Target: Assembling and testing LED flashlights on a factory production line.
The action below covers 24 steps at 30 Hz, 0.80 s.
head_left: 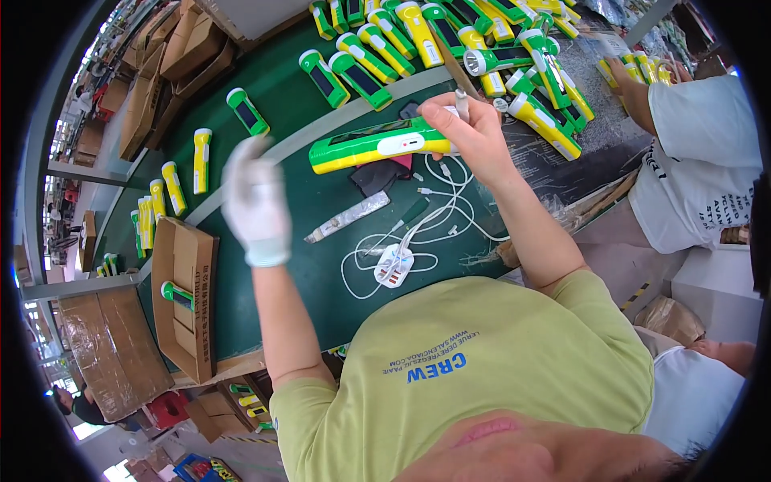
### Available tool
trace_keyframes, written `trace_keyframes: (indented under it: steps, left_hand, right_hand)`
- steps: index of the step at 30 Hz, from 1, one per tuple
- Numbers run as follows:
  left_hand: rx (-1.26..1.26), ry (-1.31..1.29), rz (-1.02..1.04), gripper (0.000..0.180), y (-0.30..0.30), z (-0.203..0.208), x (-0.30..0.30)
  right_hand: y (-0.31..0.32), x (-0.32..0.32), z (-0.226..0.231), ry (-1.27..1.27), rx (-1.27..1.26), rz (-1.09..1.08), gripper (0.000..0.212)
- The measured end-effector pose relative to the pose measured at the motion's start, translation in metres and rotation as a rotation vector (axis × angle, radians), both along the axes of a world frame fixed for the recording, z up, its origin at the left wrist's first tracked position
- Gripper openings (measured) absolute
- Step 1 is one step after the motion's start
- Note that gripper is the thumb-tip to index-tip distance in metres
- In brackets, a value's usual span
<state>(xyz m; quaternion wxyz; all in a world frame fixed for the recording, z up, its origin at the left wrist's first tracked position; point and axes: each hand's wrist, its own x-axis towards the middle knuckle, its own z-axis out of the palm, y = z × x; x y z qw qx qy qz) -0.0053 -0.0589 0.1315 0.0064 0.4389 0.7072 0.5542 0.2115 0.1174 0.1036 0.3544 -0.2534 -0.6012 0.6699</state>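
Note:
My right hand, bare, is closed around one end of a green and yellow flashlight. The flashlight lies nearly level above the bench, with a dark panel on top and a white oval switch plate on its side. A slim white and grey piece sticks up by my right fingers; its kind is not clear. My left hand, in a white glove, is off the flashlight's far end to the left. Motion smears its fingers, so their pose is hidden.
On the green bench lie a white charging hub with tangled white cables, a clear-wrapped strip and a green-handled screwdriver. Flashlights pile up at the far right. A cardboard box stands left. A co-worker's sleeve is at right.

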Motion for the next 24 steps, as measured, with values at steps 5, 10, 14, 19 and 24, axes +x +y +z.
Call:
trace_keyframes:
  steps: [5, 10, 14, 19, 24]
  left_hand:
    - [-0.239, 0.600, -0.380, 0.052, 0.049, -0.012, 0.070]
    - [-0.027, -1.259, -0.367, 0.038, 0.070, -0.081, 0.035]
    - [-0.010, -1.418, -0.249, 0.037, 0.052, -0.082, 0.034]
    - [-0.022, -1.447, -0.325, 0.036, 0.039, -0.076, 0.047]
    - [0.065, -1.382, -0.341, 0.038, 0.053, -0.089, 0.054]
  right_hand:
    - [-0.010, 0.004, -0.003, -0.105, 0.264, 0.057, 0.026]
    - [0.003, 0.029, -0.008, -0.043, 0.094, 0.052, 0.047]
    - [0.010, 0.049, -0.014, -0.069, -0.119, 0.087, 0.026]
    - [-0.035, 0.026, -0.006, -0.163, 0.162, 0.136, 0.019]
    - [-0.051, -0.008, -0.019, -0.316, 1.249, 0.098, 0.014]
